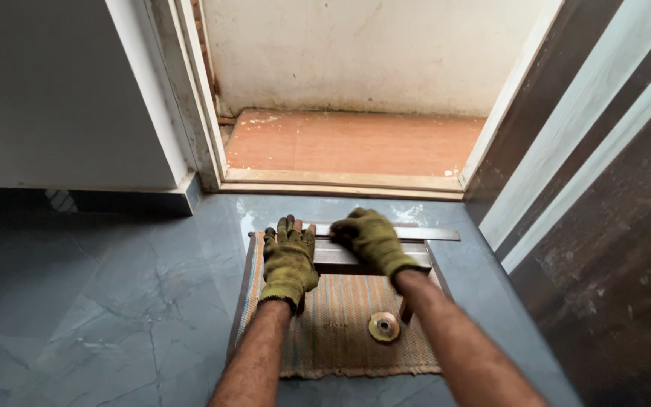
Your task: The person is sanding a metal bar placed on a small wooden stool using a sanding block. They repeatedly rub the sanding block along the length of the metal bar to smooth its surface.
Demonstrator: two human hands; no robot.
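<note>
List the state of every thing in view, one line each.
left hand: gloved, flat on the metal frame
right hand: gloved, pressed on the frame's top bars
metal frame: lying flat on the mat
woven mat: spread on the floor
round disc: lying loose on the mat
door: open

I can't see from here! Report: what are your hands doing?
Left hand and right hand, gloved, flat on metal frame. Frame over woven mat. Round disc beside right forearm.
</note>
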